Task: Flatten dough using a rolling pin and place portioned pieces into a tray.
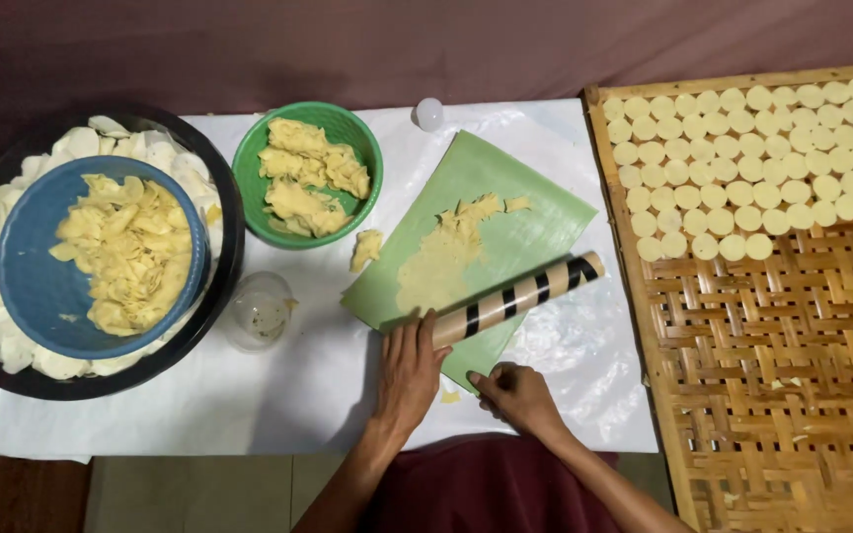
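Lighting's pretty soft and even here, seems to come from overhead, no harsh hot spots. The white plastic sheet (pixel 249 405) is the brightest thing in shot and a bit washed out, with faint sheen on the wrinkles near its right edge. The backdrop along the top is dim and murky, and the bottom left corner drops into dark too. Shadows are short and gentle: a thin one under the rolling pin (pixel 515 293), a darker one inside the black tub's (pixel 229 227) rim. Whole picture's slightly soft and smeary, like compressed video, so dough texture and the woven tray (pixel 772 375) lose fine detail. Edges bow a little.
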